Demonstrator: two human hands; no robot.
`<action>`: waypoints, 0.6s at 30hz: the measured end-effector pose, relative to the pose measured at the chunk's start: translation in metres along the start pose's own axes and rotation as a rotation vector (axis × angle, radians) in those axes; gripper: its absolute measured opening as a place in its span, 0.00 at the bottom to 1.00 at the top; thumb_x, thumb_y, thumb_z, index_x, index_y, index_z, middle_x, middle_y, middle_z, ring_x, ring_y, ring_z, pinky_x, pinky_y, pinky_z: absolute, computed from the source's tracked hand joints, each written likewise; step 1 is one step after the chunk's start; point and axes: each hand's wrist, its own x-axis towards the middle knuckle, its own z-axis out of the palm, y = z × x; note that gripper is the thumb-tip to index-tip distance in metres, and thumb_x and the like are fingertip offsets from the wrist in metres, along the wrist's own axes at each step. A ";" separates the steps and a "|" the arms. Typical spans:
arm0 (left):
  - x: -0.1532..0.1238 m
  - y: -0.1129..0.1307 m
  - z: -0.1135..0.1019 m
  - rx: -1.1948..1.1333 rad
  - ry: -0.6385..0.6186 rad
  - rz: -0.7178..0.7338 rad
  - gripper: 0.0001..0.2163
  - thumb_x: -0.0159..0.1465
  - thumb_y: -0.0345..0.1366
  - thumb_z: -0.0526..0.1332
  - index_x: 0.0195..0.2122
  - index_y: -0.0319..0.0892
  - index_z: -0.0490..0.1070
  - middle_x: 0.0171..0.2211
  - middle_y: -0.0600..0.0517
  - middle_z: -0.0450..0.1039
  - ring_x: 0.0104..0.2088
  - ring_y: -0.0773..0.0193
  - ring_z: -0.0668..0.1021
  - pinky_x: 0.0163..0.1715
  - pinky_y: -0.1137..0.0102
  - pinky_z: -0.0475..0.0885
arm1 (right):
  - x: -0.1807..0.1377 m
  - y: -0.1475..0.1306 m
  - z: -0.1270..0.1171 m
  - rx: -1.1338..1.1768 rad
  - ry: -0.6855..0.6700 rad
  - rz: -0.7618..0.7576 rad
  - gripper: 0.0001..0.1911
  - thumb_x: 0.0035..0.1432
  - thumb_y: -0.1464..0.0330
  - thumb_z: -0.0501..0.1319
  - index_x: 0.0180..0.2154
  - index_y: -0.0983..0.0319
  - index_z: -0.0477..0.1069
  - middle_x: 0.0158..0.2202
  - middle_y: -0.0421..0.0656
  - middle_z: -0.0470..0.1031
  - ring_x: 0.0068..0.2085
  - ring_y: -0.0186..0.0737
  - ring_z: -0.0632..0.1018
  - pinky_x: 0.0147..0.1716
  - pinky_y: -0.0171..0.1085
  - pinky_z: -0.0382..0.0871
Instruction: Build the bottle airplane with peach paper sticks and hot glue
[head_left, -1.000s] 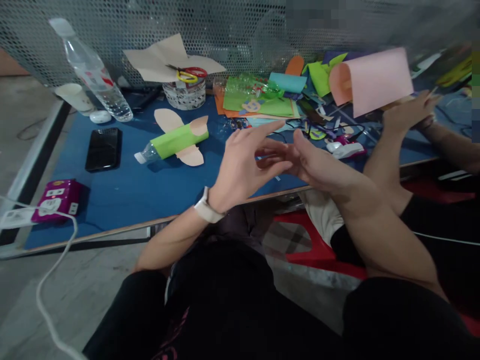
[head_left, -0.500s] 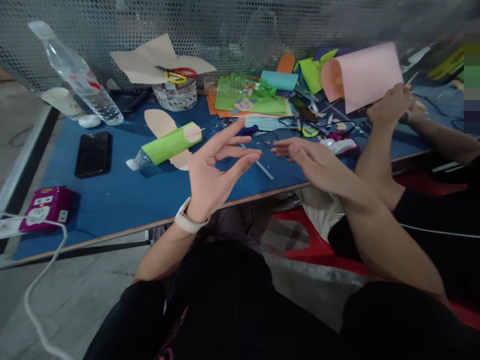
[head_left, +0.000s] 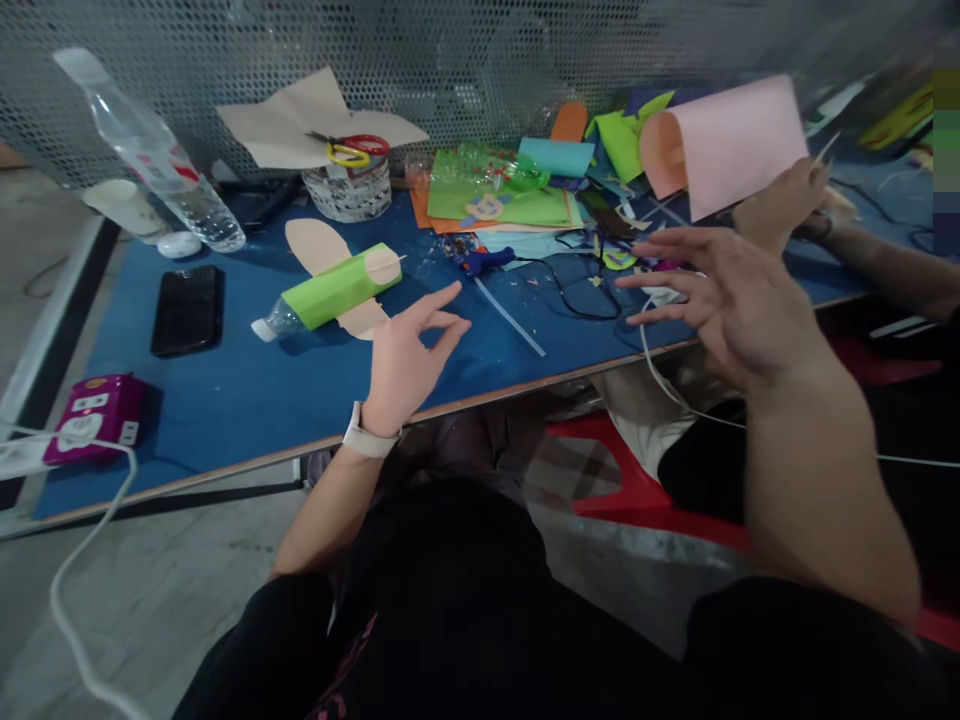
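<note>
My left hand point(head_left: 411, 355) is held above the front of the blue table point(head_left: 247, 400), fingers apart and nothing in them. Just beyond it lies a small plastic bottle wrapped in green paper point(head_left: 330, 290), with beige paper wings on its sides and a white cap. My right hand point(head_left: 739, 300) is raised at the right, fingers spread and holding nothing. Between the two hands lie a blue hot glue gun point(head_left: 484, 260) with a black cord and a translucent glue stick point(head_left: 514, 318). The bottle's far side is hidden.
A tall water bottle point(head_left: 150, 150), a black phone point(head_left: 186, 310) and a purple socket block point(head_left: 97, 418) are at the left. Scissors point(head_left: 352, 150) rest over a patterned tub point(head_left: 349, 190). At right, a co-worker's hand point(head_left: 780, 200) is by a pink paper sheet point(head_left: 742, 145).
My right hand has lifted and moved right, its fingers spreading. My left hand has drawn slightly left and down. The glue gun and its cord are now more exposed.
</note>
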 end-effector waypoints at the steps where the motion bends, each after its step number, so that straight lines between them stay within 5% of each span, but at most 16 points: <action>1: -0.001 -0.001 -0.001 0.049 -0.035 -0.009 0.20 0.77 0.34 0.73 0.69 0.46 0.83 0.44 0.50 0.93 0.40 0.55 0.92 0.54 0.56 0.90 | -0.001 -0.004 -0.001 0.027 0.002 0.013 0.25 0.66 0.41 0.78 0.51 0.51 0.89 0.62 0.51 0.86 0.53 0.54 0.90 0.36 0.43 0.88; 5: -0.004 -0.004 0.001 0.173 -0.118 -0.007 0.19 0.75 0.30 0.73 0.66 0.46 0.85 0.44 0.52 0.93 0.40 0.54 0.92 0.56 0.52 0.88 | -0.006 -0.017 0.000 0.118 -0.013 0.060 0.27 0.62 0.40 0.78 0.51 0.50 0.89 0.63 0.50 0.87 0.54 0.54 0.89 0.39 0.46 0.87; 10: -0.016 0.007 0.021 -0.016 -0.232 -0.013 0.16 0.75 0.32 0.75 0.63 0.47 0.87 0.45 0.52 0.93 0.53 0.50 0.93 0.61 0.54 0.87 | -0.009 -0.019 0.010 0.206 -0.028 0.032 0.24 0.66 0.39 0.72 0.52 0.44 0.90 0.59 0.41 0.90 0.56 0.51 0.89 0.44 0.47 0.84; 15: -0.054 0.020 0.066 -0.202 -0.677 0.023 0.14 0.75 0.32 0.76 0.61 0.45 0.87 0.45 0.51 0.93 0.48 0.56 0.94 0.54 0.65 0.85 | -0.010 -0.022 0.019 0.246 -0.096 0.020 0.19 0.67 0.43 0.73 0.53 0.42 0.90 0.60 0.36 0.90 0.59 0.50 0.89 0.54 0.51 0.84; 18: -0.081 0.019 0.096 -0.031 -0.915 0.056 0.15 0.78 0.33 0.74 0.64 0.40 0.85 0.45 0.48 0.93 0.48 0.53 0.94 0.55 0.63 0.83 | -0.009 -0.021 0.022 0.273 -0.095 0.004 0.23 0.68 0.42 0.73 0.54 0.46 0.90 0.56 0.41 0.91 0.52 0.52 0.91 0.47 0.50 0.86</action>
